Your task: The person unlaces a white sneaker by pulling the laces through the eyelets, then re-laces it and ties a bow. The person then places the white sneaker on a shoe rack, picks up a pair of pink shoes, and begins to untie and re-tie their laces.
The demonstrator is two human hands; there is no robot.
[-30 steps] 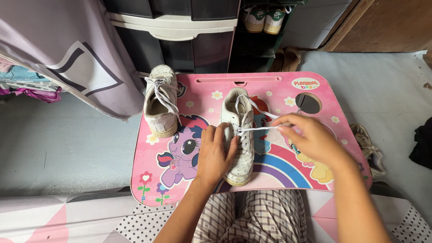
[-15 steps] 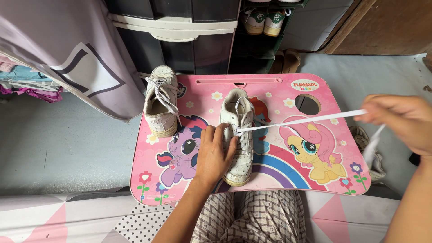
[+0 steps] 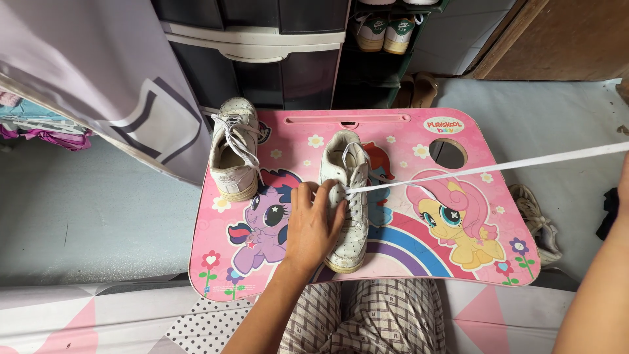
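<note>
**One lace drawn out past the right edge of the frame**

One second has carried the right hand from just beside the shoe to beyond the right border; half a second ago it was at the far right with the lace pinched in its fingers. Now only the right forearm (image 3: 593,288) shows, rising along the lower right edge, so whether that hand is clenched on the lace cannot be told from this view. By my judgement the slack is almost fully pulled through the eyelet.

The left hand (image 3: 313,226) has not shifted: it lies flat and open, palm down, fingers spread over the near side of the white sneaker (image 3: 346,196), pressing it onto the counter (image 3: 406,141), gripping nothing.

From the sneaker's eyelets at mid-frame the white lace (image 3: 485,167) runs taut and straight, climbing slightly towards the upper right.

A second white sneaker (image 3: 233,154) stands at the counter's upper left corner, laces loose, well apart from both hands.
</note>
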